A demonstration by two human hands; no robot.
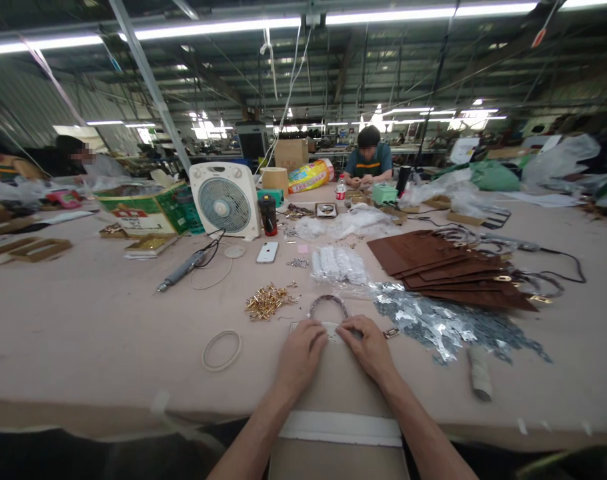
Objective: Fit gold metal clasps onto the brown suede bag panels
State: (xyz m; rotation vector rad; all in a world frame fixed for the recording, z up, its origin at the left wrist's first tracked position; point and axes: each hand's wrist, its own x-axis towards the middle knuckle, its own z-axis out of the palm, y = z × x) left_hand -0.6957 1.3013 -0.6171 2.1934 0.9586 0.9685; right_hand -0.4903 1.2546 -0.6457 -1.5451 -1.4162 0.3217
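Note:
My left hand point(302, 350) rests at the top left of a flat beige panel point(341, 397), with its thumb and fingertips pinched at the panel's upper edge. At the top right is my right hand point(368, 347), its fingers also closed on that edge. Between them lies a pale strip with small holes or metal bits. A curved handle point(328, 299) arches just beyond my fingertips. A small gold buckle-like piece point(391, 333) lies beside my right hand. My fingers hide what exactly they pinch.
Gold rivets or screws point(267, 302) are heaped left of the handle. Thin silver metal plates point(433, 320) spread at right, before stacked brown bag pieces point(448, 267). A tape roll point(222, 351), electric screwdriver point(181, 272), phone point(267, 252) and fan point(225, 200) stand left. A co-worker point(368, 160) sits opposite.

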